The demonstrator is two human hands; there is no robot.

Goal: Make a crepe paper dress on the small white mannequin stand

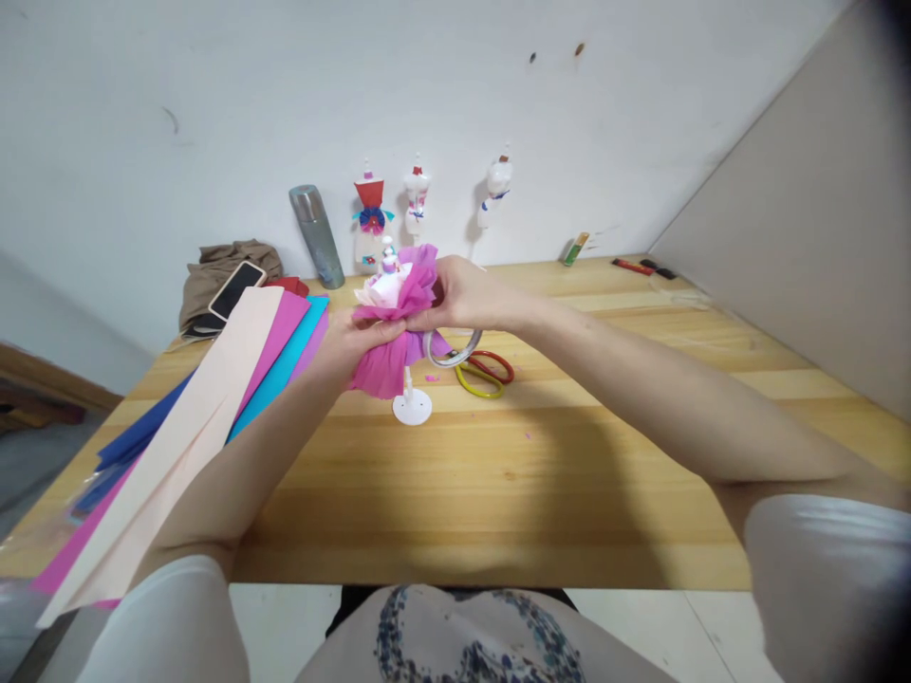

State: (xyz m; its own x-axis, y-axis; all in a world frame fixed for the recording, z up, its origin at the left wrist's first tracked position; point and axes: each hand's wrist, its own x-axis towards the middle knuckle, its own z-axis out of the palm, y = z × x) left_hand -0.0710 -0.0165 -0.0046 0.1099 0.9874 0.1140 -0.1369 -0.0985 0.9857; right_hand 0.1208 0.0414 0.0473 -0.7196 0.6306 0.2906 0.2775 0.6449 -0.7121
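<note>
A small white mannequin point(388, 285) stands in front of me on a round white base point(412, 408). Pink crepe paper point(381, 368) is gathered around its body, flaring at the top and hanging below. My left hand point(360, 340) grips the gathered paper at the waist from the left, thumb pressed on it. On the right side, the bent fingers of my right hand point(459, 296) pinch the same paper; some fingertips are hidden. Just under that hand is a tape roll point(454, 349), upright on edge. Scissors point(488, 374) with red and yellow handles lie behind it.
Crepe paper sheets point(234, 370) in several colours fill the left side. A phone point(238, 289) rests on brown cloth point(232, 256). A flask point(318, 237) and dressed mannequins point(371, 213) stand by the wall. A glue stick point(576, 249) and red pen-like object point(633, 267) lie back right.
</note>
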